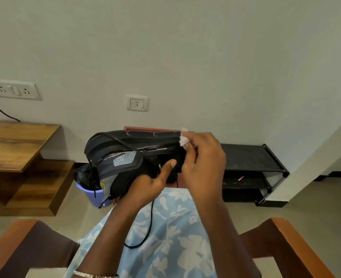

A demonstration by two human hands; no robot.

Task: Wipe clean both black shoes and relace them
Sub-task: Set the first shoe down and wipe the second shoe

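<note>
Faces a pale wall that fills the upper half of the view. At the left, against that wall, a wooden desk with a lower shelf. Sits in a chair with brown wooden armrests at both lower corners. Over the lap, a light blue garment printed with white flowers. At the right, on the floor by the wall, a low black shoe rack.

Holds the black shoe in mid-air above the lap, turned on its side with the sole toward the wall. Grips it from below with the left hand, fingers curled under, thumb stretched along its side. Pinches a white tissue in the curled fingertips of the right hand, against the sole edge at the shoe's right end.

Below the shoe's left end, on the floor, a purple bucket lined with a black bag. From the shoe, a loose black lace hanging in a loop over the lap. On the wall, a wide socket plate above the desk and a small socket plate above the shoe. At the bottom edge, a pale bracelet on the left wrist.
</note>
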